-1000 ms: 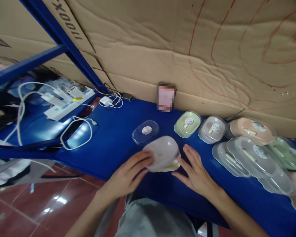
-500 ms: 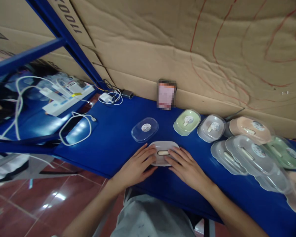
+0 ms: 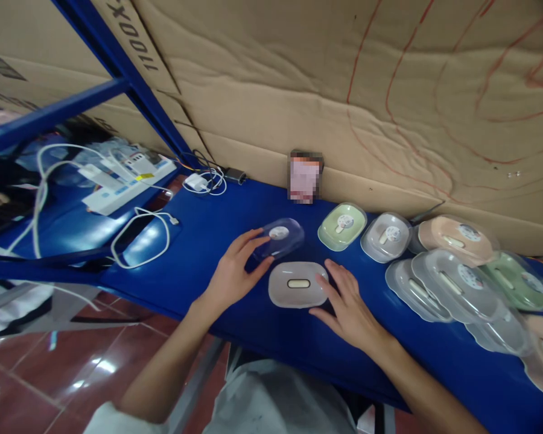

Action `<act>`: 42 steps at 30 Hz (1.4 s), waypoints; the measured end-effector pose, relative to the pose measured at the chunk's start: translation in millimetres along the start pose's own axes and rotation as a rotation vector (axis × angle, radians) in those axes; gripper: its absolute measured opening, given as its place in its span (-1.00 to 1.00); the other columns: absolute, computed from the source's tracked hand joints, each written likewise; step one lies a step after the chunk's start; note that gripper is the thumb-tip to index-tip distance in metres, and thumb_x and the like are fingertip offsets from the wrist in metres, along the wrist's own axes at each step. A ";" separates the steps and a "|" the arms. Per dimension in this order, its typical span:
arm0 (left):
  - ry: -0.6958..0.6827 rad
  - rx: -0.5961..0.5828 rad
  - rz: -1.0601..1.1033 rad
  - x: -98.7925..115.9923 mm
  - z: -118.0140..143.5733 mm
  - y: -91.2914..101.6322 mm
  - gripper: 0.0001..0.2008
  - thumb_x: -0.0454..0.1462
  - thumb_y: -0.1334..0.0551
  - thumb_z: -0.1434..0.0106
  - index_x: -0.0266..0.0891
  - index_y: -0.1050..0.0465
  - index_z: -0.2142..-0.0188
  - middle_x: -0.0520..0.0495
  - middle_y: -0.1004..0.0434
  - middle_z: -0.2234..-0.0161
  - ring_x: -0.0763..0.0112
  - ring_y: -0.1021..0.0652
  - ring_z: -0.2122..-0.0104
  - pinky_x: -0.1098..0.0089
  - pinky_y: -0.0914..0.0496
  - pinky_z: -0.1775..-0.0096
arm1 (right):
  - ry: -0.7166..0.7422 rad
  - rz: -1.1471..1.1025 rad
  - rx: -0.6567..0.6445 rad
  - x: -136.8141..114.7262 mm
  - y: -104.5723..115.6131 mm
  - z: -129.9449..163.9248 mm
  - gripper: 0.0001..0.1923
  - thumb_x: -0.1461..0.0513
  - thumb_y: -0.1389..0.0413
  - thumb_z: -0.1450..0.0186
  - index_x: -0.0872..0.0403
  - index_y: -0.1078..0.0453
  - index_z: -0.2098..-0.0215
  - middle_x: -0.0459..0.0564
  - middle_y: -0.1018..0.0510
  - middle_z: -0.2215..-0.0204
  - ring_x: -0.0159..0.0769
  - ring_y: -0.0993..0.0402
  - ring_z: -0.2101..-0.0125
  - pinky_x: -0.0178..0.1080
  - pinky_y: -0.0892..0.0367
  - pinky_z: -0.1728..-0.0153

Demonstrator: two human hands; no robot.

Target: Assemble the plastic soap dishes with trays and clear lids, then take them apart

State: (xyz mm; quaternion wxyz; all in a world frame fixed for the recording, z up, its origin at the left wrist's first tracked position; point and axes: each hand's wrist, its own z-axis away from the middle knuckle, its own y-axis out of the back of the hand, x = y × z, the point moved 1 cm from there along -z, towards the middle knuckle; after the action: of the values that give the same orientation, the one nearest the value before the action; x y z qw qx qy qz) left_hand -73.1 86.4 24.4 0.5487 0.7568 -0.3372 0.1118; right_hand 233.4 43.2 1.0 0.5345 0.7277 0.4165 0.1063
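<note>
On the blue table (image 3: 217,241), against a cardboard wall, the left hand (image 3: 233,274) pinches the clear lid (image 3: 280,237) just behind the pale soap dish (image 3: 297,284), whose right edge the open-fingered right hand (image 3: 350,307) steadies; lidding seems underway, needing alignment over the dish.

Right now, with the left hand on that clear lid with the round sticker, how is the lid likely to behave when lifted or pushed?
The clear lid looks thin and hollow, so it is probably light and a little flexible. Its glossy plastic on the smooth blue table suggests it would slide easily rather than roll. The left hand already has one edge tilted up, so it likely tips with little effort.
</note>
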 end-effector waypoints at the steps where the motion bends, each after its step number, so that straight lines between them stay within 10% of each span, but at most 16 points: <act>1: -0.058 -0.042 0.057 7.8 4.7 0.6 -0.62 -0.17 -0.28 -0.52 -0.10 -0.44 -0.28 -0.22 -0.45 -0.34 0.04 -0.50 -0.33 -0.07 -0.45 -0.33 | -0.008 -0.005 0.031 2.1 1.3 0.3 -0.12 0.10 -0.21 -0.52 0.00 0.13 -0.63 0.39 -0.09 -0.54 0.19 -0.04 -0.53 0.37 -0.28 -0.36; 9: -0.363 -0.282 0.085 31.8 44.2 -12.9 -0.42 -0.25 -0.35 -0.47 -0.10 -0.28 -0.41 -0.29 -0.29 -0.45 -0.10 -0.23 -0.51 -0.17 -0.45 -0.33 | 0.105 0.011 -0.136 6.6 3.2 -2.9 -0.32 0.19 -0.19 -0.54 0.02 -0.13 -0.56 0.17 -0.33 -0.46 0.08 -0.08 -0.52 0.20 -0.36 -0.39; 15: -0.278 -0.214 0.112 22.0 57.6 -21.0 -0.38 -0.24 -0.39 -0.45 -0.03 -0.24 -0.40 -0.35 -0.04 -0.54 -0.20 -0.18 -0.52 -0.23 -0.47 -0.29 | 0.169 0.005 -0.113 1.0 -2.8 -2.5 -0.33 0.40 -0.07 -0.53 0.00 -0.14 -0.56 0.12 -0.37 -0.45 -0.04 -0.06 -0.54 0.16 -0.27 -0.45; 27: -0.171 -0.034 0.337 13.3 69.4 -30.6 -0.51 -0.14 -0.53 -0.31 -0.09 -0.33 -0.07 -0.31 -0.33 -0.35 -0.11 -0.42 -0.40 -0.18 -0.55 -0.23 | 0.157 0.029 -0.081 -7.0 -8.3 -1.2 -0.33 0.34 -0.22 -0.47 -0.05 -0.26 -0.49 0.10 -0.32 -0.47 0.11 0.10 -0.57 0.42 -0.11 -0.45; 34: -0.136 -0.147 0.311 13.0 69.3 -29.3 -0.19 -0.12 -0.55 -0.27 0.00 -0.21 -0.39 -0.33 -0.29 -0.38 -0.09 -0.45 -0.37 -0.19 -0.53 -0.23 | 0.220 0.019 -0.127 -18.5 -0.9 -0.4 -0.37 0.45 -0.06 -0.51 -0.10 -0.30 -0.46 0.02 -0.37 -0.45 -0.10 -0.17 -0.50 0.32 -0.05 -0.49; 42: -0.148 -0.193 0.193 19.6 68.9 -26.9 -0.25 -0.21 -0.52 -0.31 0.04 -0.26 -0.39 -0.29 -0.22 -0.44 -0.14 -0.40 -0.41 -0.10 -0.52 -0.27 | 0.204 0.085 -0.077 -16.4 -6.8 7.4 -0.34 0.37 -0.11 -0.53 -0.01 -0.16 -0.54 0.06 -0.38 -0.43 -0.13 -0.21 -0.48 0.20 -0.10 -0.52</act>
State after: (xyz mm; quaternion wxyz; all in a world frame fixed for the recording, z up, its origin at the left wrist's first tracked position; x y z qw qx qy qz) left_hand -55.3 21.0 -11.0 0.5791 0.6709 -0.4570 0.0750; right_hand 224.1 26.8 -3.1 0.5119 0.7091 0.4330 0.2184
